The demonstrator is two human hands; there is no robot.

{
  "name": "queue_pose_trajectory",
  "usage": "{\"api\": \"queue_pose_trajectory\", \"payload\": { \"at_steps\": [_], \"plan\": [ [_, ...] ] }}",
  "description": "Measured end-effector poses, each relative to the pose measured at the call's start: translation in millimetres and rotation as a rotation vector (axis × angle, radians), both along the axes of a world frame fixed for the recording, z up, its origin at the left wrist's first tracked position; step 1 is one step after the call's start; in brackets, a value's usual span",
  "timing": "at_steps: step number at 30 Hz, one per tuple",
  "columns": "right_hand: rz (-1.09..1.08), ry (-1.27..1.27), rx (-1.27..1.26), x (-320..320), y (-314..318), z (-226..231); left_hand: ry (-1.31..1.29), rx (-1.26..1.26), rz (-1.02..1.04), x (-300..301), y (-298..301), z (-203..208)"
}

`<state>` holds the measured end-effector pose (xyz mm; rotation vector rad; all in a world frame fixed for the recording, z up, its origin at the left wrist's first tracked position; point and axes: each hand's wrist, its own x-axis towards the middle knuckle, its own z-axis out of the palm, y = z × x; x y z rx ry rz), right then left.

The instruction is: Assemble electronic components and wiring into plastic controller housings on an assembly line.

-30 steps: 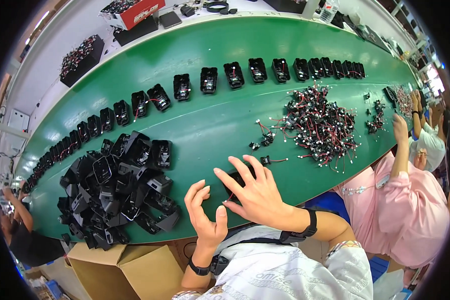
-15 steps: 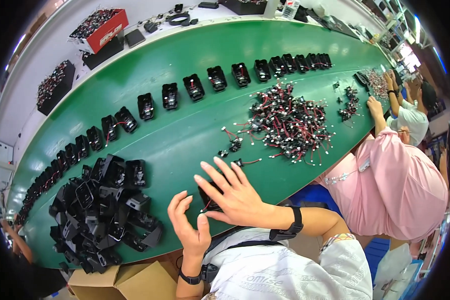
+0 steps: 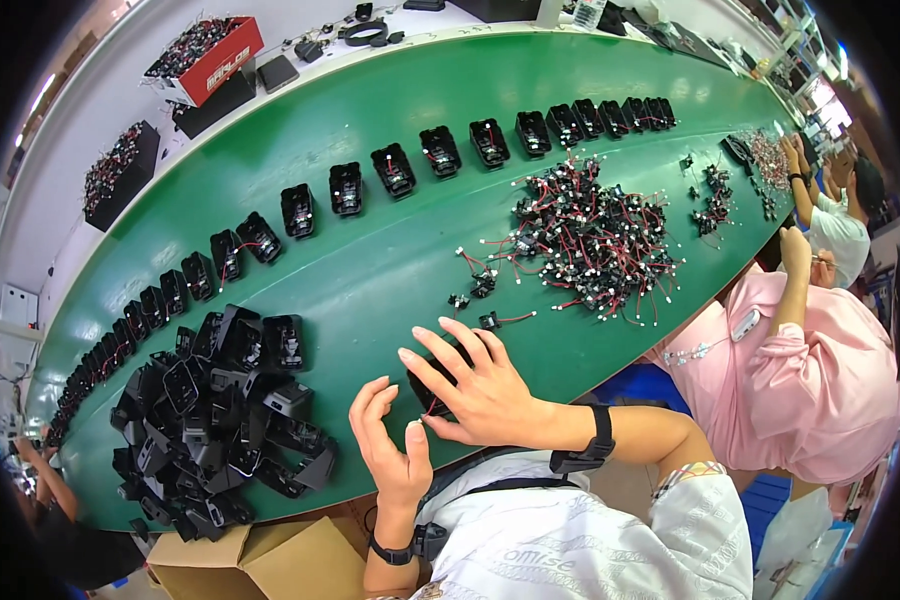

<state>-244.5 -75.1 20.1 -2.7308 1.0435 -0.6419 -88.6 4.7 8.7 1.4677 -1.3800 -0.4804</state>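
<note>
My right hand [image 3: 490, 398] lies over a black plastic housing [image 3: 423, 393], its fingers stretched out and spread across the top. Much of that housing is hidden beneath it. From the housing a short red wire runs to a small white connector near my right thumb. My left hand [image 3: 397, 452] is just left of the housing, open, with fingers slightly bent and the thumb apart, its tip close to the connector. Whether either thumb touches the connector, I cannot tell. Beyond my right fingertips lies a small black part with a red wire [image 3: 490, 320].
Black housings [image 3: 205, 420] are heaped at left; wired parts [image 3: 595, 235] are piled at right. A curved row of housings [image 3: 395, 170] crosses the green table [image 3: 360, 270]. An open cardboard box [image 3: 295, 565] stands below the near edge. A person in pink [image 3: 800, 390] sits at right.
The view has shifted a little, moving the table's contents slightly in the picture. My hands keep nearly the same pose around the housing. The arm of the person in pink has drawn back.
</note>
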Motion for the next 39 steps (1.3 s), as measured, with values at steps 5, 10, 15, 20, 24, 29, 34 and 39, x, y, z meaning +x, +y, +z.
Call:
{"api": "queue_pose_trajectory", "payload": {
  "at_steps": [5,10,15,20,24,29,34,39],
  "plan": [
    [-0.016,-0.007,0.033,1.7,2.6,2.9,-0.011,0.021,-0.007,-0.1,-1.2,1.6],
    [-0.023,-0.078,0.047,5.8,4.7,0.1,-0.021,0.028,0.0,0.9,-1.5,4.2],
    [-0.038,-0.111,0.051,4.6,7.5,-0.7,-0.005,0.018,-0.005,-0.6,-0.2,5.8],
    [-0.048,-0.148,0.046,3.5,9.8,-2.4,-0.001,-0.015,-0.005,-2.9,-0.7,1.4],
    [-0.05,-0.162,0.033,5.0,9.9,-2.5,0.007,0.011,0.004,-2.7,0.7,0.7],
    [-0.056,-0.211,0.049,9.3,10.1,-6.1,0.013,0.016,-0.024,-0.6,2.7,-2.0],
    [-0.104,-0.249,0.01,15.1,11.4,-14.7,-0.058,-0.006,-0.002,-2.5,1.1,-3.6],
    [-0.141,-0.236,-0.038,15.2,12.0,-16.4,-0.06,-0.018,-0.019,-3.6,-0.4,-5.4]
  ]
}}
